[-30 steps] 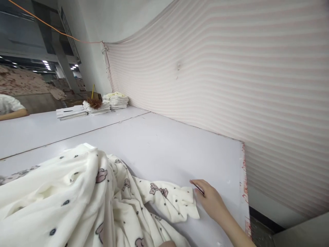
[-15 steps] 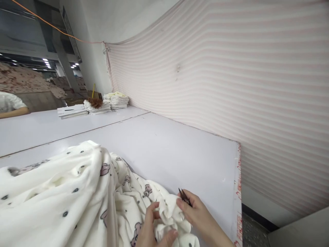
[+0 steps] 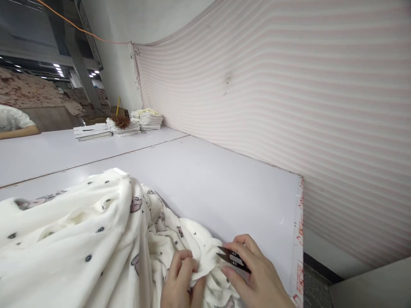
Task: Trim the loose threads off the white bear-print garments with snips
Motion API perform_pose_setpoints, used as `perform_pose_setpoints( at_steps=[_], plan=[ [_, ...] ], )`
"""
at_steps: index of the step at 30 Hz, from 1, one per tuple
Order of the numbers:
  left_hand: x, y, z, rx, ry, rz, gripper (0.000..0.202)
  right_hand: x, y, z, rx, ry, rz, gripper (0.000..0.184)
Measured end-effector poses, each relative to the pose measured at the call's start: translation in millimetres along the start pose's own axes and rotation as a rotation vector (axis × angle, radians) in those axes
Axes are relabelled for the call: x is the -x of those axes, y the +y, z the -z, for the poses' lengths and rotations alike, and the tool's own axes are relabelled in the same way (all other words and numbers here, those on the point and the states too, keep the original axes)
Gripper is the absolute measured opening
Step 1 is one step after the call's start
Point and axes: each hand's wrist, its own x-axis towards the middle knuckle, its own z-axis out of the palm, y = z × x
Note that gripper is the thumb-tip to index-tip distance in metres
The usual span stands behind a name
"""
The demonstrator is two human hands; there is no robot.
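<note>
Head view. Cream garment [image 3: 105, 239], printed with small bears and dark dots, lay heaped on the near left of the table [image 3: 218, 179]; its sleeve [image 3: 197, 239] ran right, bunched between the hands. A second earlier that sleeve lay stretched out, with the right hand beyond its end, apart from it.

Left hand [image 3: 181, 280], near middle: grip closed, fingertips pinching a fold of the sleeve. Half a second before, those fingers had stood more spread. Right hand [image 3: 260, 273], near right: grip closed round small dark scissors [image 3: 236, 259], which had swung from pointing far to pointing left. Blade tips stood slightly parted at the edge of the fold; could not tell whether they touched cloth.

Meaning for the work, as judged: cloth steadied by one hand, blades brought to it by the other, close work at the sleeve's end. No cut made out.

Farther off, little altered: folded stacks [image 3: 147, 120] at far left, another person's forearm [image 3: 21, 132] resting on the table's far left edge.
</note>
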Motion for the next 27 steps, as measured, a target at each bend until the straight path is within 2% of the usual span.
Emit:
perform_pose_setpoints(
  at_steps=[3, 5, 11, 12, 14, 16, 19, 21, 23, 25, 27],
  plan=[
    [0.6, 1.5, 1.1, -0.024, -0.009, -0.041, 0.010, 5.5, -5.9, 4.6, 0.022, -0.113, 0.065, 0.020],
    [0.9, 1.2, 2.0, -0.022, -0.023, -0.052, 0.009, 5.4, -9.5, 3.6, 0.046, -0.129, 0.065, 0.019],
    [3.2, -1.3, -0.2, 0.057, 0.008, -0.027, 0.012, 2.4, -9.9, -1.7, 0.001, -0.040, 0.002, 0.018],
    [2.6, -1.0, -0.6, 0.101, -0.009, -0.009, 0.015, 1.2, -8.5, -2.5, -0.019, -0.028, -0.013, 0.024],
    [0.0, 0.2, -0.3, 0.220, -0.099, 0.099, 0.024, -3.2, -5.2, -4.8, -0.049, -0.035, -0.028, 0.027],
    [-4.0, 0.5, 0.8, 0.365, -0.191, 0.278, 0.029, -9.5, -2.2, -8.2, -0.079, -0.025, -0.033, 0.012],
    [-9.4, -2.2, 1.8, 0.608, -0.281, 0.565, 0.046, -16.4, -0.1, -13.4, -0.148, 0.083, -0.061, 0.009],
    [-11.1, -5.3, 0.7, 0.754, -0.328, 0.695, 0.055, -16.3, -0.7, -16.3, -0.210, 0.139, -0.016, 0.008],
    [-11.3, -7.7, -1.5, 0.827, -0.335, 0.735, 0.054, -13.6, -2.6, -19.5, -0.246, 0.123, 0.072, 0.010],
    [-10.5, -8.2, -3.3, 0.839, -0.314, 0.683, 0.049, -11.0, -4.3, -24.2, -0.254, 0.074, 0.120, 0.016],
    [-9.8, -7.2, -3.4, 0.813, -0.316, 0.623, 0.047, -10.1, -4.7, -30.6, -0.216, 0.026, 0.107, 0.014]
  ],
)
